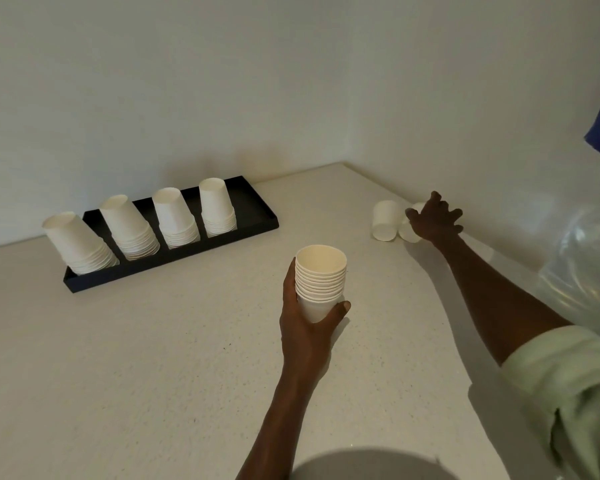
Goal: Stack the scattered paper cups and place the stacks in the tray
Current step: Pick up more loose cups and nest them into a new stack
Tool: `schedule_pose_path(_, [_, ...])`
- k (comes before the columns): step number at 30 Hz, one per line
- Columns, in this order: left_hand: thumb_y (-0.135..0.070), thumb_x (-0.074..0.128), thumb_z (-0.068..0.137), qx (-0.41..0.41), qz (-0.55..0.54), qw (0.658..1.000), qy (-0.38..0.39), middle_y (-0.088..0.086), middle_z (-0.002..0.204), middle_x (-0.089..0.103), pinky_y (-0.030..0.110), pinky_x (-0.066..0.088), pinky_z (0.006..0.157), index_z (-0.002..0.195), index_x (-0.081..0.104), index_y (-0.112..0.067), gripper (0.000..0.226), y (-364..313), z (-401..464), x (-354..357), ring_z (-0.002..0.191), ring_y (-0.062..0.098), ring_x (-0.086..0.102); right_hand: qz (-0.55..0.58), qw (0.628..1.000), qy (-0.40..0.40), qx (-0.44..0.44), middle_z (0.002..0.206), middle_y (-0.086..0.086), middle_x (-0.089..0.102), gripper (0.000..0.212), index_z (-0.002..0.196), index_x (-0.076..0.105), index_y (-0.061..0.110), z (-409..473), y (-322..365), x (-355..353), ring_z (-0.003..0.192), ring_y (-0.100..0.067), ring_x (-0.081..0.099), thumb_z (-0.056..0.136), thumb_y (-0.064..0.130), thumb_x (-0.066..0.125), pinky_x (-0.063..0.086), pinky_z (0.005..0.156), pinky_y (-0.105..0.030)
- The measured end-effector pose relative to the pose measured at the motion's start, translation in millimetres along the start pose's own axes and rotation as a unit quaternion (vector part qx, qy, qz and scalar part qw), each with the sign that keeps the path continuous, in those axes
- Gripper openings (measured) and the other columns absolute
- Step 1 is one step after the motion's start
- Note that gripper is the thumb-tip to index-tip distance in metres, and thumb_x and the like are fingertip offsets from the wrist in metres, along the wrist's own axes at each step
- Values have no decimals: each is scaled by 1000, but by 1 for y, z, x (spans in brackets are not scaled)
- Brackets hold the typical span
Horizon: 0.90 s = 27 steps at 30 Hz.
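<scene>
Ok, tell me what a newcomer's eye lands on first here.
First the upright stack of cups that the left hand grips at mid-counter. Next the black tray by the back wall, holding four upside-down stacks. Then the right hand reaching onto two loose cups near the corner.

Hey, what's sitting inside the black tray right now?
Four stacks of white paper cups stand upside down in a row in the black tray, leaving its right end bare. Whether anything sits under the inverted stacks cannot be seen; the cups cover it.
</scene>
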<state>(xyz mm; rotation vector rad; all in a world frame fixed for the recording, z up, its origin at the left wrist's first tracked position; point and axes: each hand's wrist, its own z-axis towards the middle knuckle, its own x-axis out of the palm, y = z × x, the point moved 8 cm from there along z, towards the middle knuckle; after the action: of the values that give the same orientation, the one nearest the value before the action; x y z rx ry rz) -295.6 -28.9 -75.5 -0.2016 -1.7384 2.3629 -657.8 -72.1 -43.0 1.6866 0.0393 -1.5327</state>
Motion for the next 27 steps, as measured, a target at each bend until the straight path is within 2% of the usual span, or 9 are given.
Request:
schedule_pose_path(3, [-21,83,72,-5,-1,1000,-1,-15,141,47,22,45,102,145,31,-29,90,2,1,1,124,0,48,-24,999,-46,12,137,-26,40,71,138,33,2,-1,-6,2,128,-46,34,87,44,60,34,99,-58])
schedule_pose_path(6, [-20,83,72,-4,-5,1000,0,-14,141,47,22,45,102,144,31,-29,89,0,1,1,125,1,48,29,997,-61,23,132,-22,48,68,133,41,0,-9,-5,-3,125,-41,40,83,37,67,40,98,-51])
schedule_pose_path(9, [-16,83,72,-4,-13,1000,6,-13,141,48,28,46,104,144,32,-28,89,-2,-1,0,125,3,49,83,993,-69,-44,121,-19,62,45,121,60,1,-23,8,-23,115,-35,57,84,26,68,47,92,-40])
schedule_pose_path(13, [-13,83,72,-2,-19,1000,10,-9,141,49,40,46,105,146,32,-26,90,-4,-2,1,127,11,49,90,977,-156,-117,114,-16,67,30,111,67,3,-66,41,-72,108,-34,61,94,22,51,47,90,-37])
schedule_pose_path(17, [-15,83,72,2,-13,1000,9,-11,141,49,32,47,103,146,32,-27,91,-3,-2,0,126,7,49,163,919,-226,-277,106,-11,72,28,108,69,5,-133,96,-127,99,-27,66,97,21,48,46,85,-30])
schedule_pose_path(20, [-16,83,72,0,-4,1000,6,-16,140,48,24,47,101,145,32,-30,91,0,-2,1,125,3,49,239,863,-222,-387,108,-6,72,27,112,69,7,-189,129,-151,95,-10,64,96,20,52,44,82,-16])
schedule_pose_path(22, [-18,84,71,-1,1,1000,2,-16,141,48,23,46,101,145,31,-33,92,1,-2,1,125,3,49,261,840,-203,-430,108,-5,72,27,114,69,7,-219,143,-156,91,-1,59,96,21,55,43,77,-12])
schedule_pose_path(25, [-24,86,69,-2,3,1000,0,-20,141,47,21,47,99,144,31,-38,94,3,0,1,124,1,49,244,830,-181,-468,102,-10,73,27,112,70,3,-248,155,-149,87,-14,64,95,20,58,48,75,-25])
schedule_pose_path(27, [-28,86,69,-10,6,1000,-5,-21,141,47,23,46,99,143,31,-40,93,5,1,1,124,1,49,221,836,-141,-483,103,-12,73,28,113,69,1,-259,159,-135,87,-21,65,94,19,60,47,76,-25])
